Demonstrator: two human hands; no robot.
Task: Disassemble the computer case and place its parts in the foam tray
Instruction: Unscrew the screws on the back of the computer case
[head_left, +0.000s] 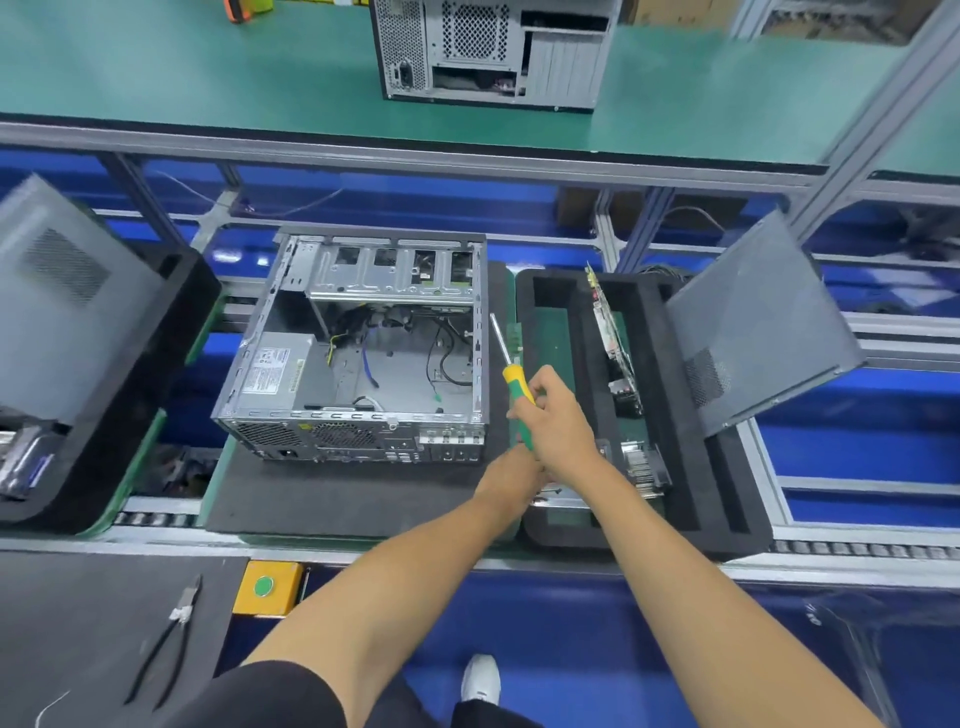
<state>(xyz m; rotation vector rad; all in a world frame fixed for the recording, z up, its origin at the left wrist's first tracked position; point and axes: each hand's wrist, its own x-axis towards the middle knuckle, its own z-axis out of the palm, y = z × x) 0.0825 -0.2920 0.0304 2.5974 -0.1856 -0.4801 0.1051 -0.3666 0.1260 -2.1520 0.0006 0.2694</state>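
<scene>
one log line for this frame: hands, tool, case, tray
right hand: grips screwdriver | left hand: partly hidden, state unclear | computer case: open on mat | foam tray: holds boards, side panel

Pliers (171, 639) beside yellow button box (267, 587)

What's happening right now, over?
Right hand grips screwdriver; left hand beneath it. Computer case open. Foam tray holds parts.

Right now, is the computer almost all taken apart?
Partly. The side panel is off, leaning on the foam tray, and a circuit board already stands in it. The right hand grips a screwdriver; the left hand sits under it. The computer case still holds its power supply and cables.
</scene>
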